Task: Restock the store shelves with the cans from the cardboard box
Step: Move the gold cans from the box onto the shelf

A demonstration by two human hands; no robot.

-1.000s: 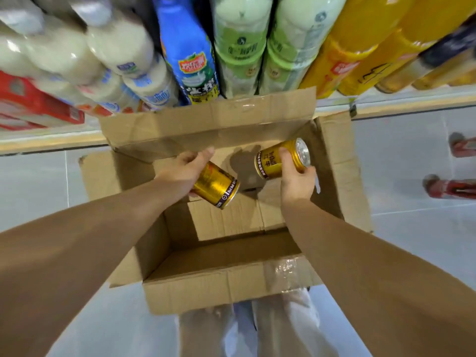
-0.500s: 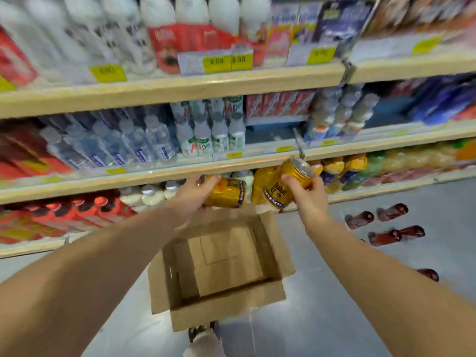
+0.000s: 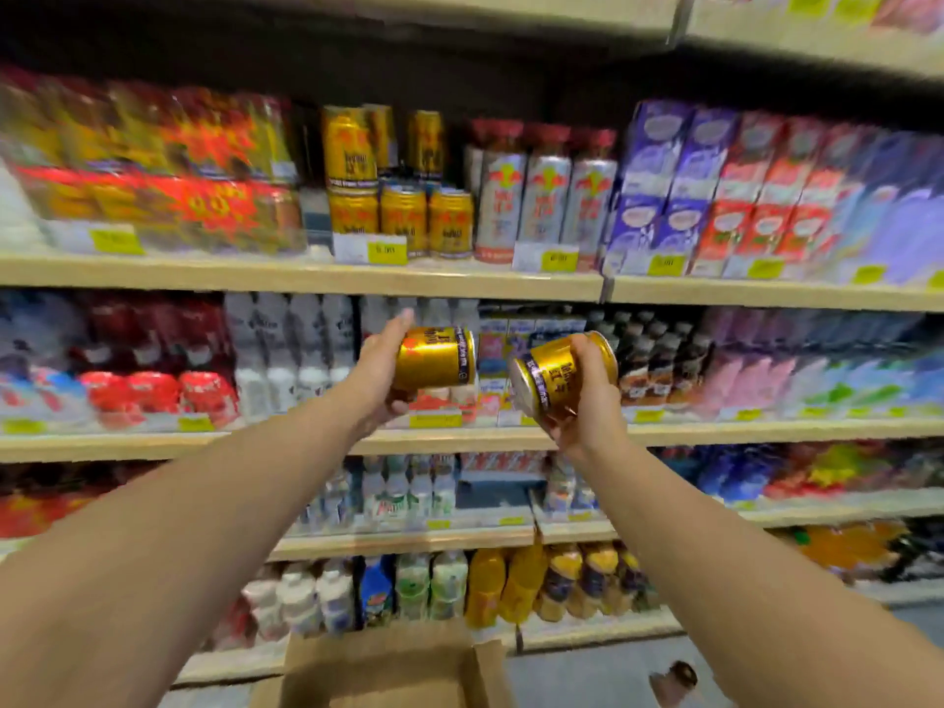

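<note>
- Your left hand [image 3: 380, 367] is wrapped around a gold can [image 3: 434, 357] lying sideways; your right hand [image 3: 587, 401] clasps another can [image 3: 557, 375], tilted.
- Both hang below the shelf [image 3: 306, 278] that carries the matching stacked cans [image 3: 403, 219].
- They look rigid, smooth, probably full and weighty: hold mid-wall and set them upright.
- The cardboard box [image 3: 388, 666] sits below.
</note>
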